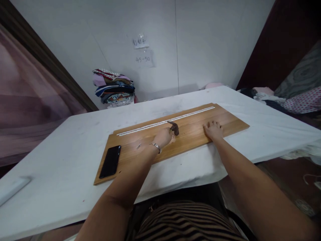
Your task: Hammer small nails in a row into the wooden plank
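Note:
My left hand [163, 137], with a bracelet on its wrist, is wrapped round the handle of a claw hammer [175, 129]. The hammer's dark head hangs over the middle of a long wooden board [193, 129]. Small dark marks, too tiny to make out, dot the wood right by the head. Toward the board's right end, my right hand [213, 130] rests on the surface with its fingers apart and holds nothing. A few loose nails [138, 146] lie on the board left of the hammer.
A black phone [110, 162] lies on the board's left end. Two white strips [165, 122] run along its far side. The board lies on a white-covered table [65, 160]. Folded clothes [115, 87] are stacked by the back wall, and more cloth [303, 100] lies at right.

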Motion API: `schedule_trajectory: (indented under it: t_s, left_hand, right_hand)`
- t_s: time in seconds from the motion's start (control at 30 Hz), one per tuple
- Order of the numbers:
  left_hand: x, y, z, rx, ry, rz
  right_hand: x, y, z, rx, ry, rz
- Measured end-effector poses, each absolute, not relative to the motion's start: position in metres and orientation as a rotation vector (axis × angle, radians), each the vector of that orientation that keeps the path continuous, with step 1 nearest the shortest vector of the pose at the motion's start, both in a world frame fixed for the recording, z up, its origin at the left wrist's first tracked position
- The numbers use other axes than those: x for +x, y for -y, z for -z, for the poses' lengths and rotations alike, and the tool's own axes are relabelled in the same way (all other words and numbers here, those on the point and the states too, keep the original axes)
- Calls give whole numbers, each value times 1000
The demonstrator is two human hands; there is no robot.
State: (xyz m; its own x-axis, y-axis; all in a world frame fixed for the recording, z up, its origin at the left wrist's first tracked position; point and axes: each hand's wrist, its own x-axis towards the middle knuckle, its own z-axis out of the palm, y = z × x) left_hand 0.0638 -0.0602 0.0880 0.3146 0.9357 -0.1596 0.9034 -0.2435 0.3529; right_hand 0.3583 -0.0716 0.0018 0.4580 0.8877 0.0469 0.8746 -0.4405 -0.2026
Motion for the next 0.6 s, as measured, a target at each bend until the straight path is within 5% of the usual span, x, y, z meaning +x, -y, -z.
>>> schedule_trajectory:
  t_s: [0.6]
  left_hand:
    - [64,62,-89,2204,-1620,-114]
  right_hand:
    - [357,71,-1,-2494,1531,-77]
